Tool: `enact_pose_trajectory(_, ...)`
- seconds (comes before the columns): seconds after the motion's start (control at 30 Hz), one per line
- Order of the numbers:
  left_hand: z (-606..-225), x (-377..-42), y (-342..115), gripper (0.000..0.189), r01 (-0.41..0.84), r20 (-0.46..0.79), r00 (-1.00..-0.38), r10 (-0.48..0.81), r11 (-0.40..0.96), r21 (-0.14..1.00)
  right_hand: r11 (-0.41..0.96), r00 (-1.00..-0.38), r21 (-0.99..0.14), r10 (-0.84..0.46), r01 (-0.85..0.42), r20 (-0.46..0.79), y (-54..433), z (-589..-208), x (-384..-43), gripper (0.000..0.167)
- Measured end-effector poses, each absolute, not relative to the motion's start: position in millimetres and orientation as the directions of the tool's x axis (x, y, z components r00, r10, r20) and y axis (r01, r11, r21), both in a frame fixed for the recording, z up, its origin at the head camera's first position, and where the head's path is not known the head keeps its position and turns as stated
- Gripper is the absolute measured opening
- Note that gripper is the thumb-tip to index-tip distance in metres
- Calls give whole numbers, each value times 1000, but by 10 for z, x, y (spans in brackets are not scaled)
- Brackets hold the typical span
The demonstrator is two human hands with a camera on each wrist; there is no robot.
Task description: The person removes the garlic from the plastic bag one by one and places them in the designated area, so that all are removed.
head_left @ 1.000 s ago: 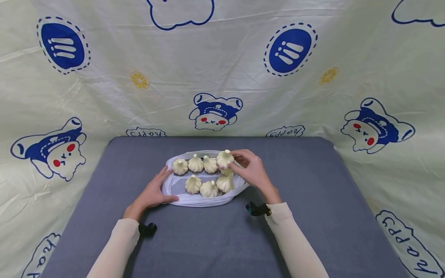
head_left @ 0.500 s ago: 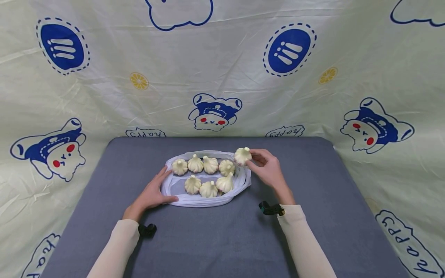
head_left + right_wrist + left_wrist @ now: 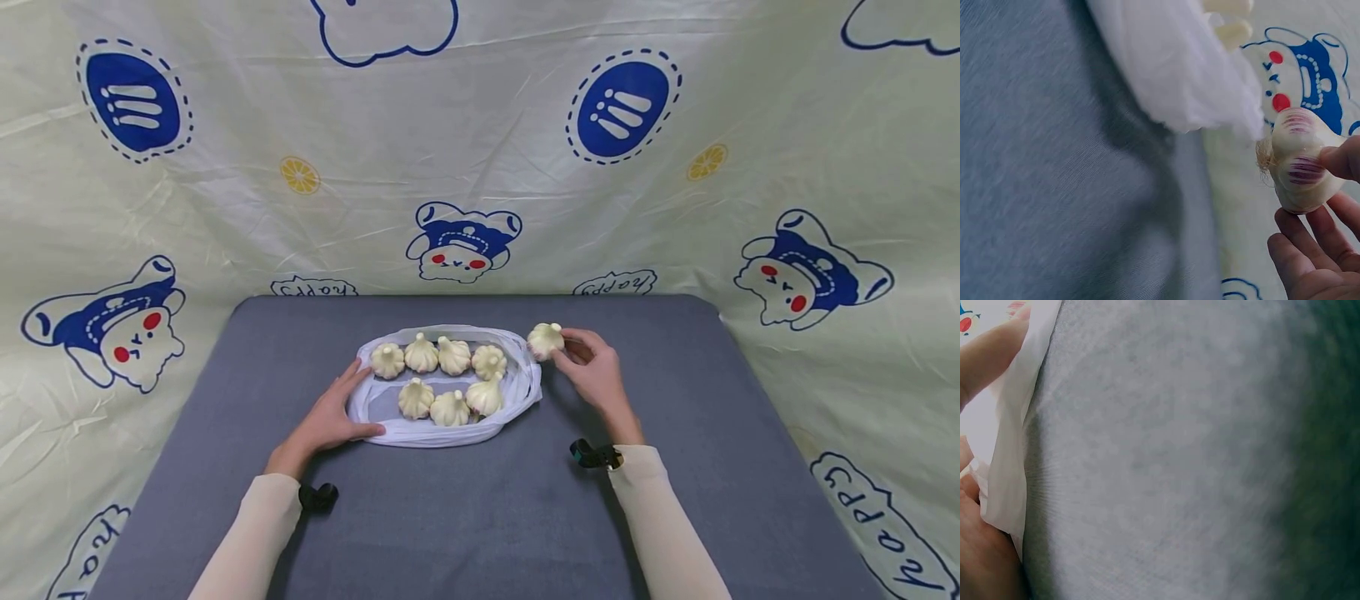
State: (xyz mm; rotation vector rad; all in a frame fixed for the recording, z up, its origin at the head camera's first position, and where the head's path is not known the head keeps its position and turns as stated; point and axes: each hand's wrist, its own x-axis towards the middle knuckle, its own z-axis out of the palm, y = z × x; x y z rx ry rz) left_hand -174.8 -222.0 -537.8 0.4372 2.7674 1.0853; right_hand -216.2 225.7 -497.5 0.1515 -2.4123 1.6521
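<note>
My right hand [image 3: 596, 371] pinches a garlic bulb [image 3: 545, 342] between thumb and fingers, just beyond the right rim of a white plastic bag [image 3: 528, 398]. In the right wrist view the bulb [image 3: 1300, 165] shows purple streaks and dry roots, with the thumb on its side. The bag lies with its mouth spread wide and its rim rolled down. Inside are several garlic bulbs [image 3: 450, 408] in two rough rows. My left hand [image 3: 326, 421] rests against the bag's left end, thumb and fingers spread along it. The left wrist view shows the thumb [image 3: 991, 356] over the white plastic.
A dark grey cloth-covered table [image 3: 450, 517] extends around the bag on all sides. Behind it hangs a pale curtain [image 3: 480, 125] printed with blue cartoon figures. Black bands with small cameras sit on both wrists.
My right hand has carried the garlic bulb rightward from over the bag to beyond its right rim, uncovering another bulb inside. The left hand has stayed in place.
</note>
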Motion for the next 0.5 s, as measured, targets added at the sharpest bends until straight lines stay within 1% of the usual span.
enact_pose_trajectory(0.27,-5368,-1751,-2215,108,213,-28,-949,315,702,680,378,-972,-907,64,-187,227,2363,-5148,-2232,43)
enact_pose_trajectory(0.5,-5355,-1742,-2217,108,186,-49,-952,301,702,688,453,-977,-880,79,-143,200,2437,-5228,-2298,40)
